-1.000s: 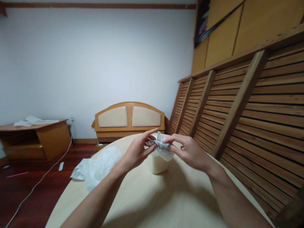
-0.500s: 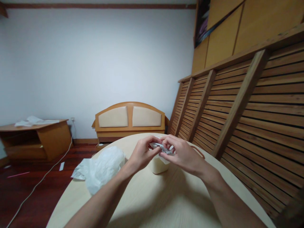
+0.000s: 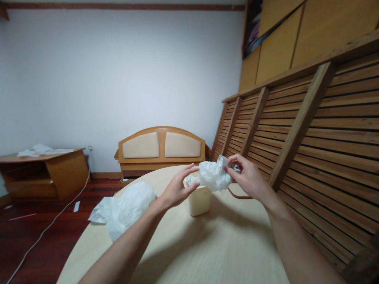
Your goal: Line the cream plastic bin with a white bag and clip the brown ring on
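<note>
A cream-coloured bin (image 3: 198, 203) stands upright on the round pale table (image 3: 237, 252), its brown handle (image 3: 239, 197) lying out to the right. Above and right of its opening hangs a crumpled white plastic bag (image 3: 211, 175), pinched at its right side by my right hand (image 3: 244, 173). My left hand (image 3: 179, 187) is at the bin's left rim, fingers apart, beside the bag's left end; it does not grip it. What lies inside the bin is hidden.
Another crumpled white bag (image 3: 128, 207) lies on the table's left part. Behind the table is a headboard (image 3: 162, 161). A wooden slatted frame (image 3: 296, 150) leans at the right. At the far left, a low cabinet (image 3: 63, 173) bears white sheets; a cable (image 3: 50, 227) crosses the floor.
My right hand has moved right and slightly up, drawing the bunched white bag out to the right. My left hand has opened and shifted slightly left. More of the bin shows.
</note>
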{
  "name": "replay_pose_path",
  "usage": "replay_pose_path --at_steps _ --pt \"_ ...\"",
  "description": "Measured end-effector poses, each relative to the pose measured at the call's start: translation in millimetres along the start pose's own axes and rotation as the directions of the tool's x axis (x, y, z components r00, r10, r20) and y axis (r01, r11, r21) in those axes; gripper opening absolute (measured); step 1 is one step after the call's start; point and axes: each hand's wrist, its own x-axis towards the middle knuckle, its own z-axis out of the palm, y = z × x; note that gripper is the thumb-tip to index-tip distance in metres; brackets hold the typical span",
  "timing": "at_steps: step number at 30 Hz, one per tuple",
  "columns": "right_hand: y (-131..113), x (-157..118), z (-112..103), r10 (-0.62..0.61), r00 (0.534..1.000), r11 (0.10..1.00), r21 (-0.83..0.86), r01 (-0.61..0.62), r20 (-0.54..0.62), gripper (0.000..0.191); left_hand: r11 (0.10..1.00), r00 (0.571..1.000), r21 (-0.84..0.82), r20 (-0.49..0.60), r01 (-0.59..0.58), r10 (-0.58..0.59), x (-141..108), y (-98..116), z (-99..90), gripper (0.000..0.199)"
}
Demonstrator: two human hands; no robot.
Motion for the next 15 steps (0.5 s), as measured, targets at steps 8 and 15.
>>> replay_pose_path --at_steps 8,15 --pt "46 0 -6 0.225 0.971 0.908 -0.38 -0.178 0.082 0.019 0.955 0.962 0.251 0.255 -0.158 0.093 -10 -20 20.3 0.046" --pt "58 -9 1 0.258 0.862 0.966 -0.125 -0.226 0.437 0.041 0.916 0.959 0.364 0.275 -0.17 0.069 -11 -27 22.3 0.037"
